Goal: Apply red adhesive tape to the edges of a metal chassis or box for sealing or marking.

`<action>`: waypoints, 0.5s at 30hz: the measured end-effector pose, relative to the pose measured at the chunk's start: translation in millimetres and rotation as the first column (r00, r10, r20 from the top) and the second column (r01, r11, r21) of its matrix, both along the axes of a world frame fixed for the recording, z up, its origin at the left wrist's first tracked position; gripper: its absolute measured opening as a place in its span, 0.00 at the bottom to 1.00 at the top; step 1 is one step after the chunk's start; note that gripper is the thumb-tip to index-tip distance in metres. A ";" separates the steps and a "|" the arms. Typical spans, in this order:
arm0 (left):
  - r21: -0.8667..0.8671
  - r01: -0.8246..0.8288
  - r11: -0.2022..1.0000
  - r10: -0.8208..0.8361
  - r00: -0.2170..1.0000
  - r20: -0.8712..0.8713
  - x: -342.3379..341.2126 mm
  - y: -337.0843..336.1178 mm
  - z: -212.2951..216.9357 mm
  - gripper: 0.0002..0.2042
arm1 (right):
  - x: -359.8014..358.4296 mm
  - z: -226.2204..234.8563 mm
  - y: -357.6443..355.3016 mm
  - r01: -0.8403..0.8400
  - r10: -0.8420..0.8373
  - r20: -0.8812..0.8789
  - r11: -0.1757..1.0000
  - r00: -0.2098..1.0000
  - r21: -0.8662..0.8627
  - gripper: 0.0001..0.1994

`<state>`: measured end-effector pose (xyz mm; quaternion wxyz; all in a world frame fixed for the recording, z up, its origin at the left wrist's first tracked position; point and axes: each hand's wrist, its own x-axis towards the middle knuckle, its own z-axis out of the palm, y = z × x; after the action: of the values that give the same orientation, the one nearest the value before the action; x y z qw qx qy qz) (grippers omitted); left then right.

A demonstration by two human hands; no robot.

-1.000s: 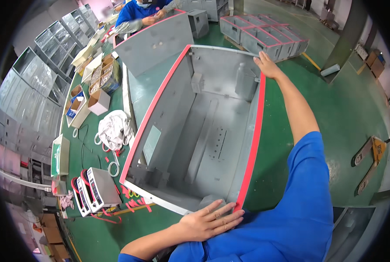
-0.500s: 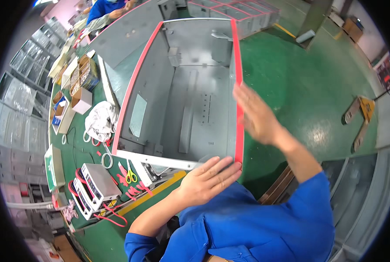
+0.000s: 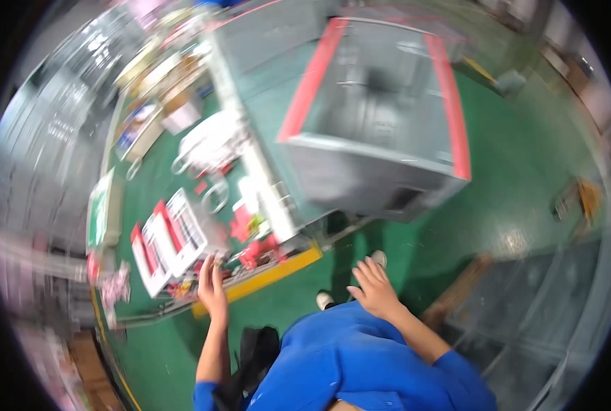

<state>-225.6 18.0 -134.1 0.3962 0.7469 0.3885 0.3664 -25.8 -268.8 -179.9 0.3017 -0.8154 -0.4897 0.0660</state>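
Observation:
My left hand [image 3: 213,293] is in the air at the bench's yellow front edge, its fingers stretched out and holding nothing I can see. Nearest to it are white instrument boxes [image 3: 191,233] with red parts, and red tape strips [image 3: 259,255]. In front of my body, over the floor, my right hand [image 3: 376,290] is open with its fingers apart and nothing in it. Beyond the hands stands an open grey metal cabinet shell [image 3: 374,175], with red tape along its two long upper edges. Neither hand touches it. Motion blurs the picture.
On the green bench top lie a white cloth bundle [image 3: 213,140], a tape roll [image 3: 215,196] and several small bins [image 3: 141,129]. A yellow strip [image 3: 274,275] edges the bench. Grey panels [image 3: 524,308] are at the right; a yellow pallet truck [image 3: 584,198] stands farther off.
Both hands have come off the cabinet's taped edge and rim and moved down and apart, the left toward the instrument boxes. The view has shifted, so the cabinet appears farther away and its near outer side shows.

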 end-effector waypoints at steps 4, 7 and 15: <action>-0.106 -0.420 0.902 0.432 0.868 0.245 -61.0 41.6 -37.7 0.13 | -52.6 -32.6 10.8 -0.186 0.157 -0.250 0.978 0.955 -0.095 0.21; -0.138 -0.555 0.820 0.570 0.774 0.276 -106.7 52.0 -70.3 0.14 | -68.4 -44.6 16.8 -0.310 0.212 -0.437 0.936 0.874 -0.167 0.20; -0.488 -0.245 0.838 0.379 0.904 0.198 -78.0 66.3 -120.1 0.18 | -52.8 -43.4 47.4 -0.547 0.487 -0.251 0.768 0.837 -0.333 0.20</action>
<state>-303.6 84.3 -254.2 0.5448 0.4989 0.5188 0.4303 -78.6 -221.4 -223.2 0.1386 -0.6846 -0.6478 0.3041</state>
